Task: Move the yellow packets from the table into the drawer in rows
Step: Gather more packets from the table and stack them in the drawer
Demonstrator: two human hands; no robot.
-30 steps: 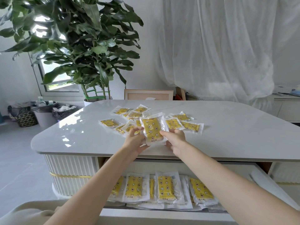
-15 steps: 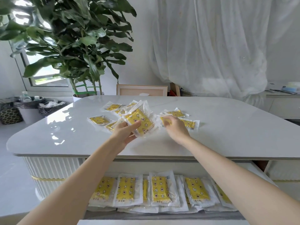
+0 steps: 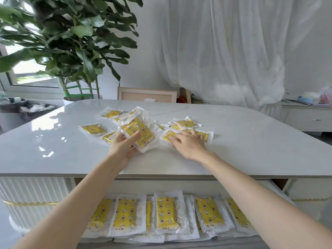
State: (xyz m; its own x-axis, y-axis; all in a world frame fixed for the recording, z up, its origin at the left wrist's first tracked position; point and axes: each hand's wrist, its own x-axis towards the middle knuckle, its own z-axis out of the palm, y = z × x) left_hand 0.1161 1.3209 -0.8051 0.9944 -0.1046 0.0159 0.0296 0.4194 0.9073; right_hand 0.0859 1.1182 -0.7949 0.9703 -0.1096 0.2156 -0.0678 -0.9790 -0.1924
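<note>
My left hand [image 3: 124,146] grips a small stack of yellow packets [image 3: 142,133] in clear wrap, tilted above the white table [image 3: 251,146]. My right hand [image 3: 188,143] lies flat, fingers spread, on a yellow packet [image 3: 168,136] on the tabletop. Several more loose packets lie around, such as one at the left [image 3: 93,129] and one behind my right hand [image 3: 186,123]. Below the table's front edge the open drawer [image 3: 274,187] holds a row of yellow packets [image 3: 166,214] standing side by side, partly overlapping.
A large potted plant [image 3: 71,51] stands behind the table's far left corner. A framed board [image 3: 147,94] leans behind the table. White curtains hang at the back. A low white cabinet [image 3: 309,117] with small items is at the right; bins [image 3: 36,111] sit at the left.
My right hand let go of the stack, moved right and came down onto a packet on the table. My left hand keeps the stack, now tilted. The view shifted closer.
</note>
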